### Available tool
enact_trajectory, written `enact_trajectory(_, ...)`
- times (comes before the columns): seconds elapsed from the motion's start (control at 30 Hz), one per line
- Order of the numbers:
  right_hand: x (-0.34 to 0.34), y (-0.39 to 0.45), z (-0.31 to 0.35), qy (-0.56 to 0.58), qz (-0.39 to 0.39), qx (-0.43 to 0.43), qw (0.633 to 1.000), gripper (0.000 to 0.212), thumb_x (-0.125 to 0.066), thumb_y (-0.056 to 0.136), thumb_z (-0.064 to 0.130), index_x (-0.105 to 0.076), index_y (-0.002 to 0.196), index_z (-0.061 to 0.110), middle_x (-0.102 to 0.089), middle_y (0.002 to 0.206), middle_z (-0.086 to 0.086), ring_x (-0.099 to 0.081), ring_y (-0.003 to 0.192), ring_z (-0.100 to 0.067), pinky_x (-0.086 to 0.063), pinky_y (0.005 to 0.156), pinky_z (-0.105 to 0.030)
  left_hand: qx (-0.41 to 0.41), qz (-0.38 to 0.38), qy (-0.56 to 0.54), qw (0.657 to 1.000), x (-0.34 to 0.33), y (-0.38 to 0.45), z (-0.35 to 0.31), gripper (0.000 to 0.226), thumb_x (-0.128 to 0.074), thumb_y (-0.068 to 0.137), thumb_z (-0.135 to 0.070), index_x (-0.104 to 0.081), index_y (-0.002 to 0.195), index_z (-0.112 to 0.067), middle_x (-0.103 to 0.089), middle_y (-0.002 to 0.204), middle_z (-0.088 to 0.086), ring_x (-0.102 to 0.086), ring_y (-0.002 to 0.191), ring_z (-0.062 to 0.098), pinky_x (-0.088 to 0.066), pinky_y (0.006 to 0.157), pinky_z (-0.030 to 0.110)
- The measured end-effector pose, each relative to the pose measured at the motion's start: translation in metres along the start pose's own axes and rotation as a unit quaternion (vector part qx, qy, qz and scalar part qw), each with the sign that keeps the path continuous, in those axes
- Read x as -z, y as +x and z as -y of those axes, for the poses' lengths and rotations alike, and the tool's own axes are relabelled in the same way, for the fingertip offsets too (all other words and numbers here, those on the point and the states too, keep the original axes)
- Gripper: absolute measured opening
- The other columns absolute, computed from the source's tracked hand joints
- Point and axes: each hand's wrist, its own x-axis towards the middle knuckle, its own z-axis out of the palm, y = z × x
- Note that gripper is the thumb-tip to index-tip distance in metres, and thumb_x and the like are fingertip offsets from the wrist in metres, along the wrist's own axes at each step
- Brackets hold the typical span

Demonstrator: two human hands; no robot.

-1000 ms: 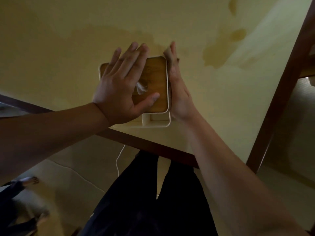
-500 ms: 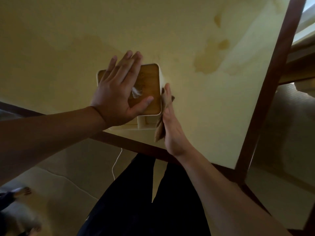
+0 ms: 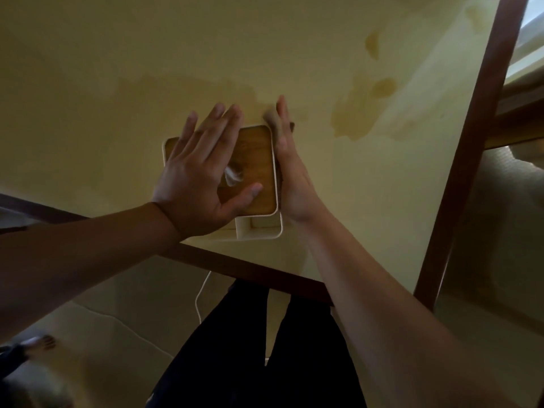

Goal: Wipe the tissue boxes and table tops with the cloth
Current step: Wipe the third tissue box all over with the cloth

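**Wiping the side of the tissue box**

My left hand [image 3: 194, 181] lies flat, fingers straight and spread, on the wooden lid of the tissue box [image 3: 259, 169] on the tabletop [image 3: 117, 69]. My right hand [image 3: 290, 172], fingers straight, presses the cloth [image 3: 291, 126] against the box's side nearest it; only a dark sliver of cloth shows past my fingers.

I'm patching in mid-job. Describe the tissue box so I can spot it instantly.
Find the pale yellow table top with darker blotches; near its front edge sits the tissue box. It is cream-walled with a brown wooden lid and a white tissue poking out, the left hand flat on top, the right hand against its right side.
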Motion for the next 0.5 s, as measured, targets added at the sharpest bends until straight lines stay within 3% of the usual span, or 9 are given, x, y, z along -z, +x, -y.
enact_trajectory(0.1, 0.002, 0.024, 0.014, 0.036, 0.018, -0.006, 0.999, 0.063, -0.037, 0.110, 0.062, -0.004, 0.162, 0.054, -0.004, 0.179, -0.005, -0.005, 0.165, -0.026, -0.013, 0.130, -0.064, 0.005, -0.001, 0.001, 1.000, 0.001, 0.001, -0.001, 0.094, -0.045, 0.097, -0.066, -0.023, 0.161, 0.001, -0.029, 0.166, 0.017, -0.019, 0.158, 0.029, -0.011, 0.129, 0.049)
enact_trajectory(0.17, 0.000, 0.022, 0.018, 0.057, 0.034, -0.006, 0.998, 0.056, -0.031, 0.104, 0.074, -0.010, 0.157, 0.068, -0.006, 0.179, -0.003, -0.006, 0.165, -0.029, -0.012, 0.129, -0.067, 0.005, -0.003, 0.005, 1.000, 0.001, 0.000, -0.001, 0.094, -0.044, 0.098, -0.066, -0.024, 0.161, 0.000, -0.029, 0.166, 0.016, -0.019, 0.158, 0.029, -0.011, 0.129, 0.048)
enact_trajectory(0.3, -0.005, -0.019, 0.012, 0.081, 0.022, -0.004, 0.996, 0.061, -0.028, 0.106, 0.071, -0.016, 0.163, 0.054, -0.001, 0.177, 0.016, -0.003, 0.165, -0.021, -0.013, 0.129, -0.065, 0.004, -0.008, 0.007, 1.000, 0.000, -0.002, -0.002, 0.093, -0.043, 0.098, -0.065, -0.024, 0.160, 0.001, -0.029, 0.166, 0.016, -0.020, 0.157, 0.028, -0.011, 0.128, 0.047)
enact_trajectory(0.4, -0.010, -0.065, 0.002, 0.066, 0.013, -0.026, 0.997, 0.063, -0.022, 0.113, 0.051, -0.001, 0.169, 0.035, 0.005, 0.177, 0.015, 0.006, 0.165, -0.020, -0.011, 0.130, -0.064, 0.005, -0.004, 0.007, 1.000, 0.000, -0.001, -0.003, 0.094, -0.042, 0.098, -0.066, -0.023, 0.161, 0.001, -0.028, 0.167, 0.016, -0.019, 0.158, 0.028, -0.010, 0.129, 0.047)
enact_trajectory(0.5, -0.016, -0.102, 0.002, 0.067, 0.003, -0.040, 0.997, 0.057, -0.018, 0.114, 0.032, 0.002, 0.167, 0.034, 0.006, 0.178, 0.012, 0.009, 0.164, -0.016, -0.009, 0.131, -0.061, 0.008, 0.000, 0.004, 1.000, 0.000, -0.002, -0.003, 0.094, -0.042, 0.097, -0.066, -0.022, 0.161, 0.000, -0.027, 0.167, 0.015, -0.018, 0.158, 0.028, -0.010, 0.129, 0.047)
